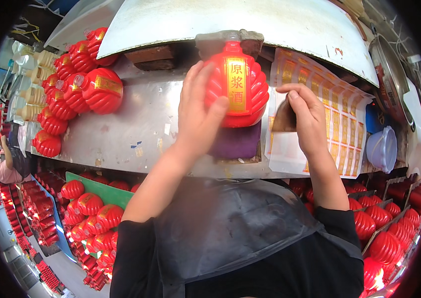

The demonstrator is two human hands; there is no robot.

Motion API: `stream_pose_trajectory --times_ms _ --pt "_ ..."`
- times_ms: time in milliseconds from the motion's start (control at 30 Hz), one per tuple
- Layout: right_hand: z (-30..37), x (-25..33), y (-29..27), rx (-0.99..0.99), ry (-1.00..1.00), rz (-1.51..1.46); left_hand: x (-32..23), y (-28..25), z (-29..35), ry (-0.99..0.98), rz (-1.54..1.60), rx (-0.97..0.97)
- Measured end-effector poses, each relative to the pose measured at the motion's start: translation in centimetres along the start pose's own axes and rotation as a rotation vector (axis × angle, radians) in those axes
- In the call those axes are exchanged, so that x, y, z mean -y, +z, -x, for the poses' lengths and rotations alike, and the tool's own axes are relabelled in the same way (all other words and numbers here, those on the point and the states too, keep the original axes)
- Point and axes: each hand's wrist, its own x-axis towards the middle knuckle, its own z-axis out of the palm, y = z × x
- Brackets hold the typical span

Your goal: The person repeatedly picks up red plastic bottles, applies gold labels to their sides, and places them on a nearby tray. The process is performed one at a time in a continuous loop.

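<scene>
A red ribbed bottle (pixel 258 94) with a clear neck and a gold label (pixel 236 85) lies on a purple cloth pad (pixel 235 142), its neck end toward a grey block (pixel 252 43). Along the bottle's left side, my left hand (pixel 198 109) has its fingers stretched out and slightly blurred. Its thumb is apart from them, over the bottle's lower left. To the right of the bottle, my right hand (pixel 307 114) pinches a flat brown scraper-like piece (pixel 285 116) over the edge of a sheet of gold labels (pixel 339 94).
More red bottles (pixel 101 92) cluster on the metal table (pixel 121 129) at the left. A white board (pixel 250 20) spans the back, and a pale blue bucket (pixel 382 149) stands at the right. Racks below hold red bottles (pixel 386 248). Far left is another person (pixel 9 164).
</scene>
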Motion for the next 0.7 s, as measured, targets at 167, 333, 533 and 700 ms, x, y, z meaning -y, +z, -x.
stream_pose_trajectory --times_ms 167,333,533,700 --pt "0.5 1.8 2.3 0.114 0.090 0.284 -0.5 0.4 0.4 0.010 -0.005 -0.041" --pt "0.1 2.2 3.5 0.073 0.107 0.346 -0.3 0.7 0.4 0.026 -0.007 -0.059" --pt "-0.5 2.1 2.4 0.114 0.177 0.112 0.2 0.6 0.3 0.016 0.090 -0.061" --pt "0.1 1.6 2.5 0.107 0.007 0.328 0.3 0.8 0.3 0.022 0.055 -0.061"
